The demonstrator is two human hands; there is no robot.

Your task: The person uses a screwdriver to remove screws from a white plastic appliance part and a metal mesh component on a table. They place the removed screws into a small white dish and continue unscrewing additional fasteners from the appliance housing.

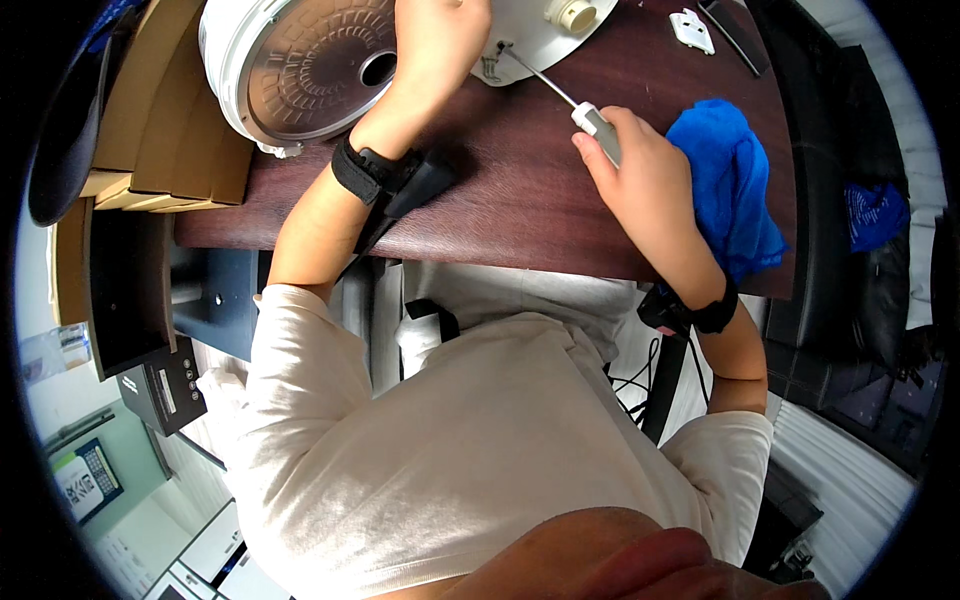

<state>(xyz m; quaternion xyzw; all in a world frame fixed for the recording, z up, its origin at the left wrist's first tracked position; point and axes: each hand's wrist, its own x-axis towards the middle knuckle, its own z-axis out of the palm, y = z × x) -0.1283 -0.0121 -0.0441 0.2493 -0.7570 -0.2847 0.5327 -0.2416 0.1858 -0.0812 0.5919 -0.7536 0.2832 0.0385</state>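
My right hand [645, 165] is wrapped round the white and grey handle of a screwdriver [592, 122]. Its thin metal shaft points up and left, with the tip at a small dark spot on a white curved plastic part [535, 62]. A cream round fitting [572, 14] stands out from that part. My left hand [440, 45] hangs over the gap between the plastic part and a round white appliance body [228, 80]; its fingers are mostly cut off by the top edge. Inside the body's rim sits a metal disc [300, 75] with slots and a dark round hole.
A blue cloth [725, 185] lies beside my right wrist on the dark wooden table [520, 200]. Farther back on the right are a small white plastic piece [691, 32] and a dark flat bar [733, 38]. Cardboard boxes [165, 110] stand at the left.
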